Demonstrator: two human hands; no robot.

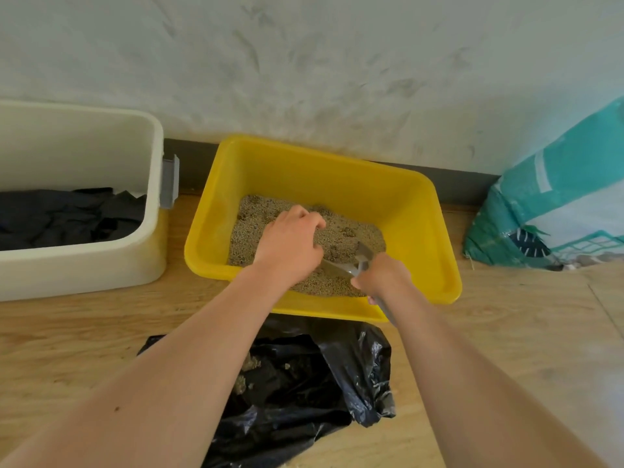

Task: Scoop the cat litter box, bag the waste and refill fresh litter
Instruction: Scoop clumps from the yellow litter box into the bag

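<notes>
Two arms reach into the yellow box [439, 231]: right hand [383, 276] grips the scoop [347, 266], left hand [290, 244] curls onto litter [256, 214], grasp unclear.

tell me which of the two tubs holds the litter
The yellow tub, with tan litter inside; the cream tub left of it holds dark cloth.
</notes>
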